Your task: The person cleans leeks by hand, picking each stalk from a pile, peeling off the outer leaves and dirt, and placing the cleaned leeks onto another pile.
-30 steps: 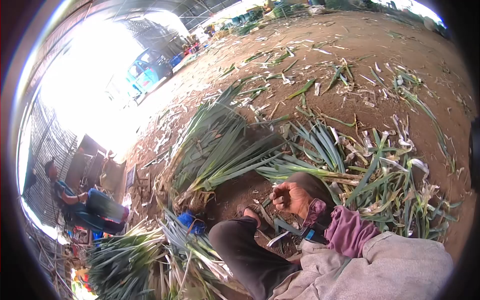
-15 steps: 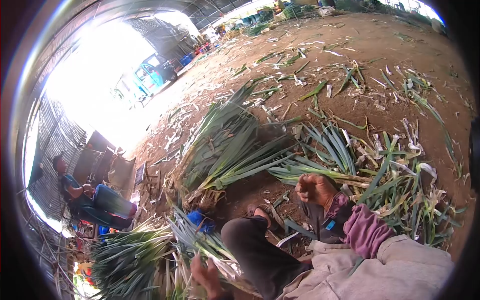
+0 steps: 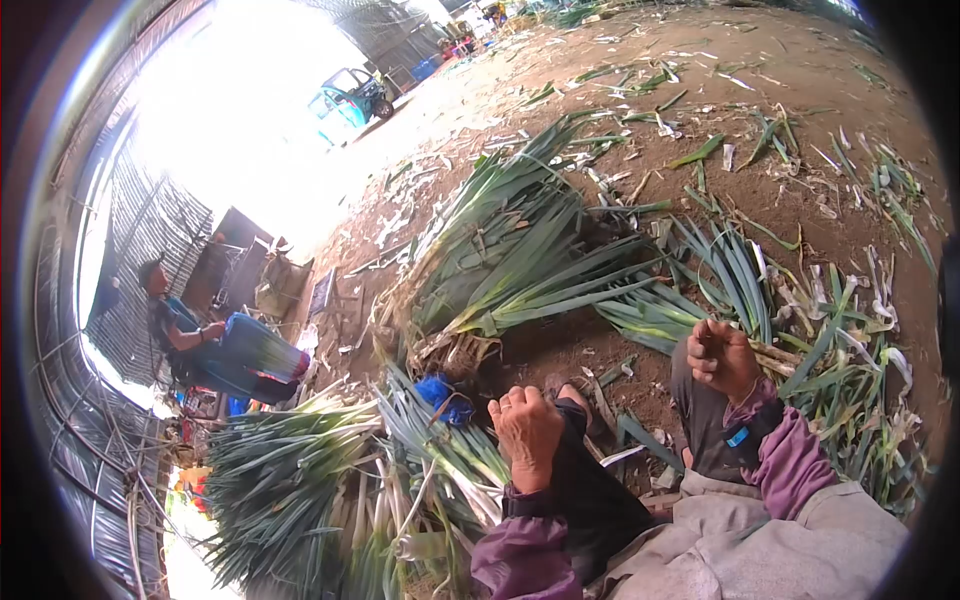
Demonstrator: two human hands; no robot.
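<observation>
My left hand (image 3: 528, 437), its fingers curled closed, is raised over my knee, right of the blue twine (image 3: 445, 400). My right hand (image 3: 722, 358) is also closed, fingers bent toward the thumb, in front of my other knee. I cannot make out anything in either hand. Cleaned green onions (image 3: 285, 490) with white stems lie in a pile at lower left. A smaller group of green onions (image 3: 430, 425) lies beside the twine. Beyond my hands is a large heap of untrimmed green onions (image 3: 510, 235), with more green onions (image 3: 735, 270) behind my right hand.
Stripped leaves (image 3: 850, 370) are heaped at my right and scattered across the dirt floor (image 3: 640, 150). A seated person (image 3: 195, 335) is at left. A blue vehicle (image 3: 350, 105) stands at the bright opening, near mesh walling (image 3: 150, 230).
My left hand has come up and right from beside the cleaned onions, and its fingers are now curled. My right hand stays closed. The view has swung, shifting the scene rightward.
</observation>
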